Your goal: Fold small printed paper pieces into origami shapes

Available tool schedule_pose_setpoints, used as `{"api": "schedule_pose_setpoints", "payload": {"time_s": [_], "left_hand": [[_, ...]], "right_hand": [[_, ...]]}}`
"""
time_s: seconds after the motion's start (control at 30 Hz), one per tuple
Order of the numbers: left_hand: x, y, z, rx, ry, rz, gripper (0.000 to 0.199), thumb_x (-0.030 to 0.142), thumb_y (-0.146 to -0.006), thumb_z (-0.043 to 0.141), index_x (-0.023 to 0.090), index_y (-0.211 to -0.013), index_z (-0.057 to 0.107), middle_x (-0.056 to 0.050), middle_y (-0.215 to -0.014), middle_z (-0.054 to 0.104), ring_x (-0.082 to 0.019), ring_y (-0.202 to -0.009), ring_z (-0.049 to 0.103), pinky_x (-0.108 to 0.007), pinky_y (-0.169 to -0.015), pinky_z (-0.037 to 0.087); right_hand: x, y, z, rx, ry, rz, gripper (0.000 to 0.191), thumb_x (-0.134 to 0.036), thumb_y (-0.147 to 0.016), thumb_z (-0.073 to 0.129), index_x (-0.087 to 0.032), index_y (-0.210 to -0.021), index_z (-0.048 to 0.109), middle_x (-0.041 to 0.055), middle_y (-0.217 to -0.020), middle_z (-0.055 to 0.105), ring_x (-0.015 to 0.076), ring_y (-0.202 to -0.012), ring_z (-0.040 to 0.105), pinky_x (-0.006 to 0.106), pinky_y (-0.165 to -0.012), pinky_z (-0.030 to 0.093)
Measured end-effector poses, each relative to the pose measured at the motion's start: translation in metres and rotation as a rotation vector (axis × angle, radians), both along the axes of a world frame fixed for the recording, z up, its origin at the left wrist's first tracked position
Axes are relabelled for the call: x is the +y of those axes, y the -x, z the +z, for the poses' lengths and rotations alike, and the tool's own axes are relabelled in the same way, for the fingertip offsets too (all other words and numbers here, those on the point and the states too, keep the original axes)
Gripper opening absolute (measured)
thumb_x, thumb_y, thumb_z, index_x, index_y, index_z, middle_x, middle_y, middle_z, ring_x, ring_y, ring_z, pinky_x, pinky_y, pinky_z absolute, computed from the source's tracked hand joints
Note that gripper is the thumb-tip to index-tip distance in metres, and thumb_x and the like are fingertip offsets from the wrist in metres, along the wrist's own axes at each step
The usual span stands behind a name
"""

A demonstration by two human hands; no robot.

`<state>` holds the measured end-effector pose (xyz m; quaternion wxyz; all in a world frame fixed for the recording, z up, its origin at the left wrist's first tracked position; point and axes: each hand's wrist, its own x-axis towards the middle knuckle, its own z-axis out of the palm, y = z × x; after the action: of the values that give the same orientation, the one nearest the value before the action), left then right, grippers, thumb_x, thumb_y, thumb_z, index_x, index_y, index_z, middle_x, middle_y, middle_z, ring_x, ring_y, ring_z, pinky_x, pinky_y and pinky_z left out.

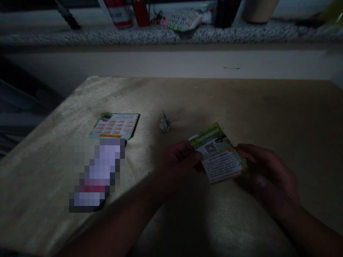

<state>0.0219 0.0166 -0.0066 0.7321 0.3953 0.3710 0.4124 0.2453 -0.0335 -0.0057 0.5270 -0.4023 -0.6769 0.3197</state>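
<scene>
A small printed card [221,157], green and white with a square QR code and lines of text, is tilted above the table between my hands. My left hand [183,157] pinches its left edge, thumb on the printed face and fingers underneath. At the card's right edge, my right hand [268,175] is curled, its fingertips partly hidden behind the card and its thumb a little off the face. A crumpled scrap of printed paper [164,123] lies on the table beyond my left hand. To the left lies a second card [115,125] with a calendar-like grid.
Below the calendar card lies a phone-shaped object [99,171], pixelated over. The table [241,103] has a pale, wrinkled cover and meets a white wall. On the speckled ledge [150,35] above stand a red-and-white can [119,14], other containers and a crumpled printed wrapper [184,19].
</scene>
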Motion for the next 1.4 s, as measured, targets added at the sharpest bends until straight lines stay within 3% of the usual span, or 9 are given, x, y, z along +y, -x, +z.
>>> {"api": "schedule_pose_setpoints", "payload": {"time_s": [0.13,0.23,0.4,0.6,0.8,0.93,1.1,1.27,1.4], "left_hand": [[0.003,0.002,0.005,0.005,0.013,-0.040,0.014,0.024,-0.083,0.072,0.014,-0.092,0.070,-0.002,-0.073,0.073,-0.015,-0.060,0.069,-0.027,-0.061,0.057],[0.004,0.004,0.006,0.008,0.017,-0.064,0.013,0.024,-0.084,0.072,0.014,-0.091,0.071,-0.002,-0.073,0.072,-0.013,-0.060,0.067,-0.027,-0.063,0.057],[0.000,0.003,0.006,0.023,0.058,-0.153,0.013,0.024,-0.082,0.073,0.014,-0.091,0.072,-0.002,-0.074,0.072,-0.012,-0.060,0.066,-0.026,-0.063,0.056],[-0.005,-0.004,0.008,0.082,0.107,-0.147,0.019,0.027,-0.074,0.079,0.013,-0.084,0.070,-0.002,-0.072,0.069,-0.012,-0.060,0.062,-0.024,-0.059,0.053],[-0.006,-0.003,0.006,0.089,0.085,-0.213,0.019,0.028,-0.077,0.077,0.014,-0.089,0.070,-0.002,-0.073,0.070,-0.011,-0.054,0.059,-0.023,-0.052,0.051],[-0.008,0.000,0.005,0.089,-0.016,-0.216,0.017,0.024,-0.080,0.075,0.015,-0.094,0.072,-0.004,-0.082,0.072,-0.010,-0.062,0.062,-0.022,-0.059,0.053],[-0.010,0.005,0.007,0.188,-0.160,-0.220,0.041,0.025,-0.071,0.084,0.019,-0.110,0.072,-0.007,-0.098,0.074,-0.019,-0.086,0.068,-0.029,-0.077,0.055],[-0.010,0.003,0.007,0.211,-0.152,-0.174,0.034,0.040,-0.077,0.081,0.019,-0.103,0.075,-0.006,-0.091,0.074,-0.018,-0.082,0.067,-0.029,-0.075,0.054],[-0.011,0.001,0.009,0.211,-0.124,-0.131,0.028,0.042,-0.081,0.078,0.016,-0.091,0.075,-0.006,-0.085,0.073,-0.017,-0.079,0.066,-0.027,-0.073,0.053]], "right_hand": [[0.000,0.002,0.005,-0.042,-0.038,-0.013,0.054,-0.003,-0.091,0.052,-0.035,-0.133,0.063,-0.0010,-0.112,0.072,0.0166,-0.098,0.071,0.025,-0.081,0.059],[0.001,0.003,0.006,-0.091,-0.051,0.016,0.060,0.001,-0.089,0.047,-0.035,-0.135,0.062,0.0006,-0.108,0.073,0.0187,-0.095,0.071,0.029,-0.077,0.061],[0.009,0.005,0.004,-0.166,-0.200,0.060,0.056,-0.001,-0.081,0.062,-0.028,-0.130,0.065,0.0070,-0.110,0.072,0.0254,-0.099,0.070,0.040,-0.084,0.061],[0.017,0.008,0.009,-0.159,-0.221,0.110,0.033,-0.011,-0.077,0.078,-0.023,-0.108,0.074,0.0068,-0.095,0.076,0.0239,-0.085,0.071,0.037,-0.072,0.060],[0.016,0.010,0.013,-0.133,-0.202,0.014,0.016,-0.013,-0.083,0.074,-0.025,-0.093,0.075,0.0023,-0.081,0.076,0.0218,-0.074,0.071,0.038,-0.070,0.061],[0.012,0.011,0.012,-0.113,-0.154,-0.062,0.017,-0.011,-0.086,0.070,-0.028,-0.088,0.073,0.0001,-0.075,0.075,0.0216,-0.066,0.070,0.040,-0.071,0.062],[0.009,0.010,0.011,-0.097,-0.113,-0.101,0.016,-0.013,-0.086,0.070,-0.029,-0.087,0.073,0.0007,-0.077,0.076,0.0221,-0.063,0.069,0.040,-0.065,0.061],[0.009,0.010,0.012,-0.099,-0.112,-0.082,0.018,-0.010,-0.084,0.070,-0.027,-0.082,0.074,0.0006,-0.072,0.073,0.0207,-0.061,0.068,0.034,-0.051,0.057],[0.009,0.010,0.012,-0.106,-0.106,-0.060,0.016,-0.009,-0.082,0.072,-0.025,-0.083,0.074,0.0013,-0.074,0.074,0.0192,-0.062,0.070,0.029,-0.048,0.056]]}}
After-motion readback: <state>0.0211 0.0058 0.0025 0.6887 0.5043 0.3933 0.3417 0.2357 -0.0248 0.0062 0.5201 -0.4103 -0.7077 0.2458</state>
